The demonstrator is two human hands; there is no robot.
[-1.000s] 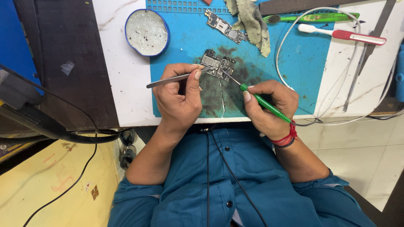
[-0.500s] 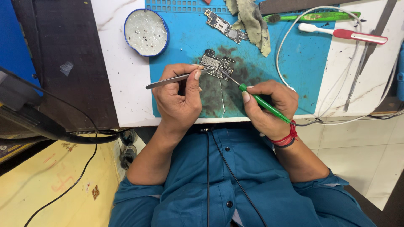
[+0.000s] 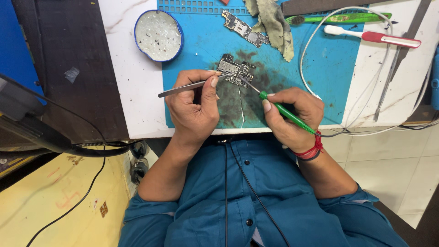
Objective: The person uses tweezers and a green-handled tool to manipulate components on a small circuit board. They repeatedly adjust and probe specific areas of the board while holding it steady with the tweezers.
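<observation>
My left hand (image 3: 194,107) grips metal tweezers (image 3: 183,88), their tips resting on a small dark circuit board (image 3: 235,71). That board lies on a blue work mat (image 3: 329,68) stained dark around it. My right hand (image 3: 292,116) holds a thin green-handled soldering iron (image 3: 286,112) like a pen, and its metal tip touches the same board from the right. A cable runs from the iron's rear past my wrist, which wears a red thread band (image 3: 311,151).
A round blue tin (image 3: 157,35) stands at the mat's upper left. Further back lie a second circuit board (image 3: 244,28), a grey-green rag (image 3: 272,23), a green brush (image 3: 340,18) and a red-and-white brush (image 3: 372,37). A white cable (image 3: 306,59) loops at right.
</observation>
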